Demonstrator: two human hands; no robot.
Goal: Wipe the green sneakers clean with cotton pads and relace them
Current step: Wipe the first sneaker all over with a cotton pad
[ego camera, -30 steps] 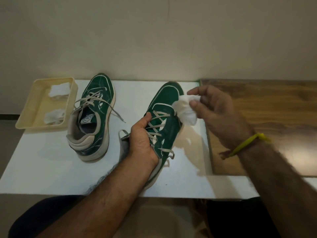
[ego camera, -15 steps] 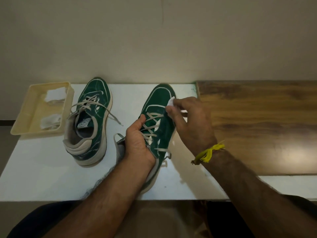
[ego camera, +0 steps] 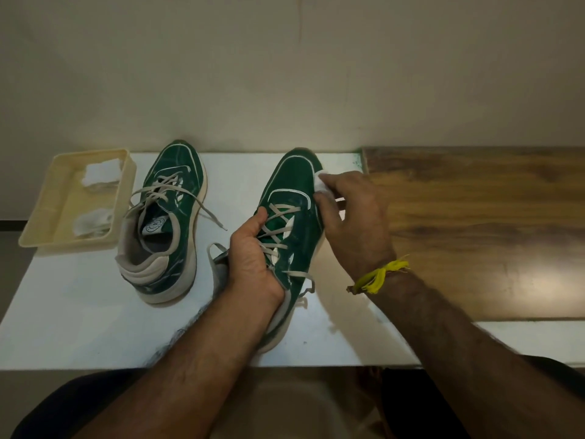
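On white table: left hand (ego camera: 253,255) grips right sneaker (ego camera: 285,217) at laces; right hand (ego camera: 351,217) presses cotton pad (ego camera: 320,185) against toe side.

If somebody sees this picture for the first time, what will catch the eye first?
Most striking is the green sneaker at the centre, gripped at the laces by the left hand while the right hand presses a white cotton pad against its toe side. The second sneaker stands left, beside a beige tray.
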